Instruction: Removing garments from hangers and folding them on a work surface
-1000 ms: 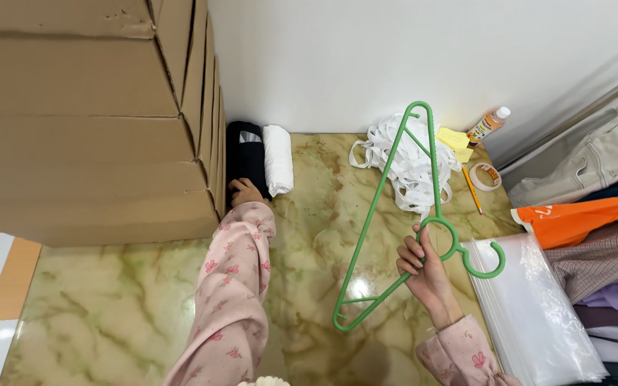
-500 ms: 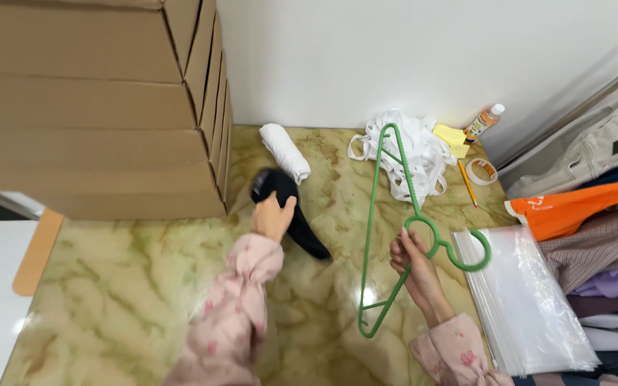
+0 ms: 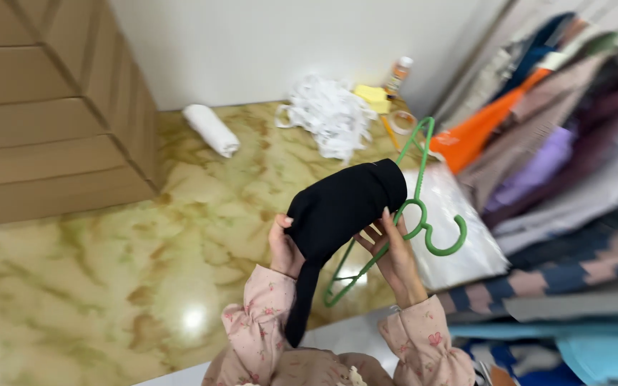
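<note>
Head view. A rolled black garment (image 3: 341,207) is held above the marbled green tabletop (image 3: 109,271), its long axis running from lower left to upper right, the blunt rolled end toward the upper right and a loose tail hanging down toward the pink sleeves. The left hand (image 3: 284,246) is closed around the lower left part of the roll. The right hand (image 3: 391,254) pinches a green plastic hanger (image 3: 423,207) near its neck, fingers also touching the underside of the roll; the hook points right, over a stack of clear plastic bags (image 3: 459,236). Stacked cardboard boxes (image 3: 44,107) bound the left side, piled clothes (image 3: 559,164) the right. A white roll (image 3: 211,130) and white straps (image 3: 329,114) lie by the far wall; bare tabletop spreads left of the hands.
</note>
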